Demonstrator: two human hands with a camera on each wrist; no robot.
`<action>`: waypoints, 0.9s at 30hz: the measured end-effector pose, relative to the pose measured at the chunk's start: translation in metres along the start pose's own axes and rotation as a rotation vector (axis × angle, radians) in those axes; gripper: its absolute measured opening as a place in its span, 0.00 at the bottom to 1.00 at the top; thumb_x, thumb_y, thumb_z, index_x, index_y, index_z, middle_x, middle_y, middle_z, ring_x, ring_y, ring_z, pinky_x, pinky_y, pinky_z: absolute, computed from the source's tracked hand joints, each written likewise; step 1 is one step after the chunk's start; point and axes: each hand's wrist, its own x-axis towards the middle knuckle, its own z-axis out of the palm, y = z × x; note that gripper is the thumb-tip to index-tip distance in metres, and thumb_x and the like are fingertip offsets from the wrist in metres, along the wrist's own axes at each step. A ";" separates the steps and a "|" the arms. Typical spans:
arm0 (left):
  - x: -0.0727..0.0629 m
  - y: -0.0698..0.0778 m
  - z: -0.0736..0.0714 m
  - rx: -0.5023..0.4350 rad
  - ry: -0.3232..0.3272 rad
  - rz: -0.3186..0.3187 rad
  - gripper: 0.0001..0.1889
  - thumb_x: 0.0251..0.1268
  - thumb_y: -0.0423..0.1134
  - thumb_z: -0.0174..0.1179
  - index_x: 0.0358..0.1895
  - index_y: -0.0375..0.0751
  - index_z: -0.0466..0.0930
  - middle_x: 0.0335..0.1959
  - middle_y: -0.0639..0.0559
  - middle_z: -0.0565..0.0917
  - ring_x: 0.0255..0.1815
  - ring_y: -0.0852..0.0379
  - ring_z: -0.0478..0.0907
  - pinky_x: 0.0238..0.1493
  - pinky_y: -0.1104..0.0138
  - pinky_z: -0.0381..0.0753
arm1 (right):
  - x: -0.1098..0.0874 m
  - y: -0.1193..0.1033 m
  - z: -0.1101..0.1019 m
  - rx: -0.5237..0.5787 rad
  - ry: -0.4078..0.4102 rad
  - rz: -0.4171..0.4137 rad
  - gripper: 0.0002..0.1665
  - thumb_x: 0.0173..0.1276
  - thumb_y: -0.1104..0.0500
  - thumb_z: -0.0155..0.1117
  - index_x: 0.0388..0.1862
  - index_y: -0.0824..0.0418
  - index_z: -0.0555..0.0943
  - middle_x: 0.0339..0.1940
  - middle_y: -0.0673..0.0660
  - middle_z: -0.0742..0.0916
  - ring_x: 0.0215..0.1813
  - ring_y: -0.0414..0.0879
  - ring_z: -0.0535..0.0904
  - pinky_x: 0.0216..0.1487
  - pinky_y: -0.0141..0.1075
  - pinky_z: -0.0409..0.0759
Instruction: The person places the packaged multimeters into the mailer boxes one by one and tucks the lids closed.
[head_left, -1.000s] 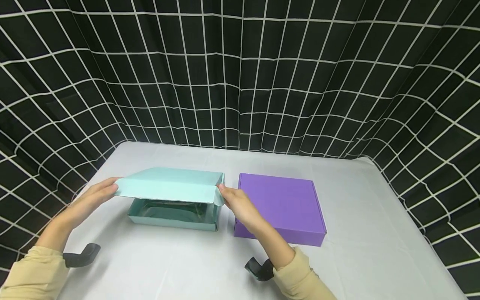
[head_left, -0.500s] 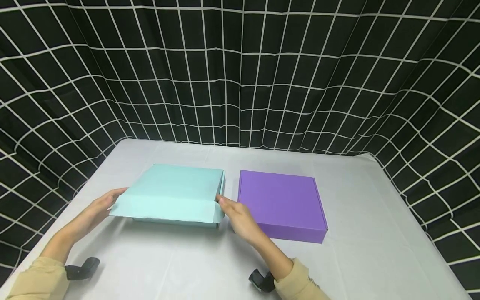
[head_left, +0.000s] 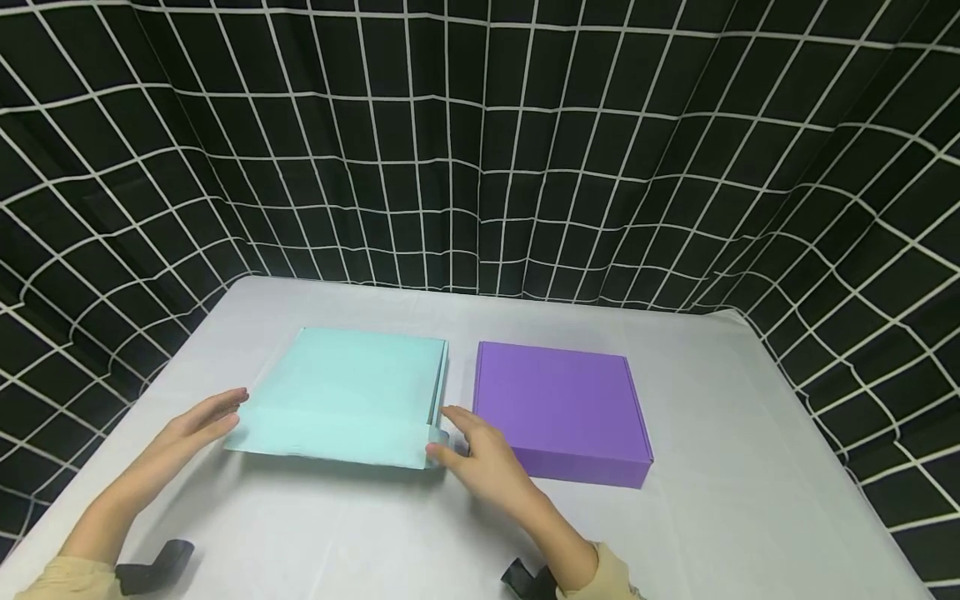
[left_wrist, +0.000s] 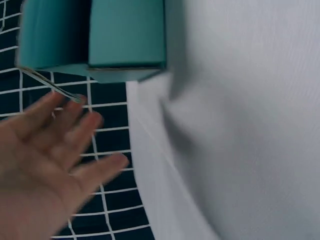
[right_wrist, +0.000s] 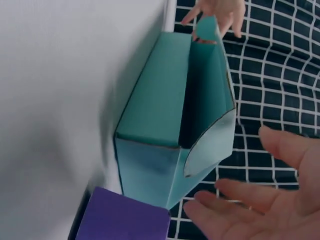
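A teal cardboard box (head_left: 352, 375) lies on the white table, its lid folded forward over the top. The lid's front flap (head_left: 330, 435) juts out past the front wall, and a dark gap shows under it in the right wrist view. At the flap's left end is my left hand (head_left: 191, 429), fingers extended, fingertips close to the edge. Spread fingers and thumb of my right hand (head_left: 487, 462) stand around the flap's right corner, where a small side tab (right_wrist: 212, 142) sticks out. Neither hand grips the box.
Just right of the teal box sits a closed purple box (head_left: 562, 408). A black curtain with a white grid (head_left: 480, 150) hangs behind and at both sides of the white table (head_left: 750, 467). A black camera mount is strapped to each wrist.
The teal lid has come down from raised to nearly flat, covering the box's opening. Both hands moved down with it and have let go of its front corners. The purple box stays put.
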 end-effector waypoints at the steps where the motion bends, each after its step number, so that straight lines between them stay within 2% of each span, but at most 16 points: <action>1: -0.002 0.001 0.001 0.019 0.010 -0.022 0.34 0.76 0.51 0.43 0.75 0.30 0.51 0.72 0.24 0.54 0.70 0.22 0.47 0.58 0.25 0.50 | -0.002 -0.001 0.001 -0.012 0.019 0.004 0.35 0.67 0.52 0.65 0.65 0.74 0.70 0.66 0.70 0.74 0.69 0.64 0.67 0.66 0.57 0.68; 5: -0.009 0.003 0.005 0.085 0.029 -0.125 0.39 0.74 0.57 0.43 0.73 0.27 0.52 0.71 0.22 0.55 0.69 0.21 0.48 0.57 0.26 0.53 | -0.008 -0.001 0.008 -0.042 0.047 0.018 0.34 0.61 0.54 0.72 0.60 0.72 0.74 0.57 0.67 0.79 0.57 0.62 0.76 0.54 0.54 0.78; 8: -0.012 0.004 0.006 0.097 0.015 -0.168 0.41 0.74 0.59 0.43 0.73 0.25 0.51 0.71 0.21 0.54 0.69 0.21 0.48 0.57 0.26 0.53 | -0.010 0.000 0.012 -0.030 0.037 0.030 0.36 0.59 0.54 0.73 0.62 0.70 0.74 0.54 0.65 0.82 0.53 0.61 0.79 0.52 0.52 0.79; 12: -0.016 0.006 0.006 0.075 -0.005 -0.167 0.40 0.76 0.57 0.40 0.71 0.20 0.51 0.70 0.20 0.53 0.69 0.20 0.48 0.60 0.28 0.53 | -0.010 -0.001 0.016 -0.018 0.022 0.038 0.37 0.58 0.53 0.74 0.63 0.67 0.73 0.52 0.65 0.85 0.55 0.63 0.80 0.53 0.55 0.79; 19: -0.020 0.006 0.012 0.014 -0.048 -0.147 0.38 0.79 0.53 0.34 0.68 0.13 0.50 0.69 0.19 0.53 0.69 0.22 0.50 0.64 0.35 0.57 | -0.007 0.001 0.016 -0.052 0.027 0.021 0.32 0.55 0.54 0.75 0.56 0.66 0.78 0.46 0.62 0.88 0.50 0.61 0.83 0.49 0.52 0.82; 23: -0.017 0.011 0.016 0.016 -0.064 -0.190 0.39 0.78 0.54 0.31 0.68 0.13 0.49 0.69 0.19 0.52 0.69 0.22 0.49 0.64 0.33 0.54 | -0.004 0.002 0.017 -0.051 0.044 0.021 0.31 0.52 0.55 0.77 0.53 0.67 0.81 0.43 0.61 0.88 0.48 0.59 0.84 0.48 0.50 0.82; 27: -0.014 0.004 0.017 0.021 -0.078 -0.227 0.41 0.78 0.57 0.29 0.69 0.14 0.46 0.70 0.19 0.50 0.70 0.23 0.49 0.65 0.32 0.51 | -0.003 0.001 0.019 -0.051 0.042 0.020 0.32 0.52 0.57 0.77 0.53 0.71 0.80 0.42 0.62 0.88 0.47 0.59 0.84 0.48 0.49 0.83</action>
